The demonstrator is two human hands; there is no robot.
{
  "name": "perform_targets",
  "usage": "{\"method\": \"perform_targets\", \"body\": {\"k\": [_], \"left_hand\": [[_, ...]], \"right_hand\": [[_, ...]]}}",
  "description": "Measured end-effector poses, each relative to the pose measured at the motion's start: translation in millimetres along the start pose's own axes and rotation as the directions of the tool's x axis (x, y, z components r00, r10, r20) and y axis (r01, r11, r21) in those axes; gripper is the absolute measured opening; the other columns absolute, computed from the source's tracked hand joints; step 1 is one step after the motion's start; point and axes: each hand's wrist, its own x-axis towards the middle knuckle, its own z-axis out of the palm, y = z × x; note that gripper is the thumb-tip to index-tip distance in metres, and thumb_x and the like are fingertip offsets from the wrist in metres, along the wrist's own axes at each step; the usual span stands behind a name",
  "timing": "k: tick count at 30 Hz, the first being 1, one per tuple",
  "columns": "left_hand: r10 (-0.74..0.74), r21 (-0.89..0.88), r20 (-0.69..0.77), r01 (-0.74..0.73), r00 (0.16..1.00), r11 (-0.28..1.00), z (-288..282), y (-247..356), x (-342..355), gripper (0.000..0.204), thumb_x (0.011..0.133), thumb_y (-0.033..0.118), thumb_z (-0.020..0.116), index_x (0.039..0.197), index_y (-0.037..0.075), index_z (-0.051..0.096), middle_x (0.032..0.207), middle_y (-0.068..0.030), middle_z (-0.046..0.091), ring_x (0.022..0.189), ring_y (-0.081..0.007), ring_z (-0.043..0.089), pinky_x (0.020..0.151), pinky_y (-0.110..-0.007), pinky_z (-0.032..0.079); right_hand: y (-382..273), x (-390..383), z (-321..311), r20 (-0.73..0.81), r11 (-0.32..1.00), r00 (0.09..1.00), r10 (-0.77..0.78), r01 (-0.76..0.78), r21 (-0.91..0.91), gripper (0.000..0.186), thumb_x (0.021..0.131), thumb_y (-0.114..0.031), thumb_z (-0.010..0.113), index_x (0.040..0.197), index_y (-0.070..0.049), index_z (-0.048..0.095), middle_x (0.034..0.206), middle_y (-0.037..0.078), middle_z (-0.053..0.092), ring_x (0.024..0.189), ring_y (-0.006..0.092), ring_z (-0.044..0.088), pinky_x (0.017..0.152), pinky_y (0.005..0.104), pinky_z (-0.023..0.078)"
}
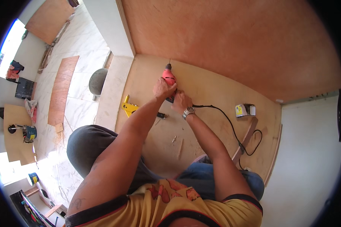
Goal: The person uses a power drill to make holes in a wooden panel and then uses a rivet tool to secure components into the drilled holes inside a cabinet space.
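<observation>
Both my hands grip a red power drill (pixel 168 75) on the plywood floor panel (pixel 216 147), its thin bit pointing away from me toward the foot of the upright orange-brown panel (pixel 235 45). My left hand (pixel 163 89) is wrapped round the drill's body. My right hand (pixel 182 101), with a watch at the wrist, holds its dark handle, from which a black cord (pixel 231 122) runs right in loops. A yellow tool (pixel 130 108) lies left of my hands, partly hidden by my left forearm. Small bits (pixel 174 139) are scattered below my hands.
An open small box (pixel 245 110) and a wood strip (pixel 247 138) lie at the right, near a white wall (pixel 303 147). On the marble floor at left are a plywood strip (pixel 63 87), a grey rounded object (pixel 98 81), leaning boards (pixel 18 143) and buckets (pixel 33 179).
</observation>
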Motion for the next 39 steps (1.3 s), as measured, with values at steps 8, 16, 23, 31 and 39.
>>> {"method": "perform_targets", "body": {"k": [8,16,23,31,39], "left_hand": [[-0.033,0.003,0.051,0.033,0.998,0.999,-2,7,-4,0.08,0.072,0.055,0.072,0.124,-0.003,0.054,0.119,-0.0213,0.066,0.111,-0.0371,0.068,0.093,-0.046,0.055],[0.006,0.002,0.034,-0.006,0.999,1.0,4,3,4,0.081,0.071,0.056,0.072,0.123,-0.003,0.054,0.119,-0.0222,0.066,0.111,-0.0374,0.067,0.093,-0.046,0.055],[-0.051,0.026,0.048,0.05,0.998,0.998,6,5,-2,0.089,0.071,0.061,0.072,0.128,-0.004,0.053,0.125,-0.0252,0.064,0.117,-0.0377,0.065,0.096,-0.046,0.053],[0.007,-0.02,0.062,-0.006,0.998,1.0,-3,7,4,0.09,0.07,0.061,0.072,0.13,-0.004,0.053,0.126,-0.0251,0.065,0.119,-0.0378,0.064,0.098,-0.046,0.053],[0.025,-0.029,0.046,-0.024,0.999,0.999,-2,7,9,0.092,0.07,0.062,0.072,0.129,-0.006,0.052,0.126,-0.0263,0.065,0.119,-0.0383,0.064,0.098,-0.046,0.053]], "right_hand": [[1,1,4,0.021,0.994,0.994,0.105,-0.105,0.012,0.043,0.071,-0.019,0.078,0.109,-0.003,0.063,0.107,0.02,0.071,0.093,0.0399,0.073,0.081,0.0496,0.06],[6,5,8,0.018,0.996,0.997,0.081,-0.082,0.033,0.043,0.07,-0.019,0.077,0.108,-0.003,0.064,0.105,0.02,0.072,0.092,0.0386,0.073,0.08,0.05,0.061],[5,4,6,0.001,0.994,0.995,0.1,-0.1,0.034,0.048,0.07,-0.019,0.077,0.112,-0.002,0.062,0.108,0.022,0.071,0.092,0.0403,0.073,0.079,0.0498,0.061],[6,10,5,0.003,0.993,0.995,0.099,-0.099,0.059,0.038,0.069,-0.018,0.077,0.102,-0.003,0.066,0.099,0.021,0.074,0.09,0.04,0.074,0.078,0.0504,0.061],[5,12,-1,-0.014,0.997,0.998,0.056,-0.055,0.06,0.031,0.071,-0.013,0.074,0.1,-0.002,0.07,0.095,0.022,0.075,0.087,0.0386,0.075,0.076,0.0486,0.061]]}}
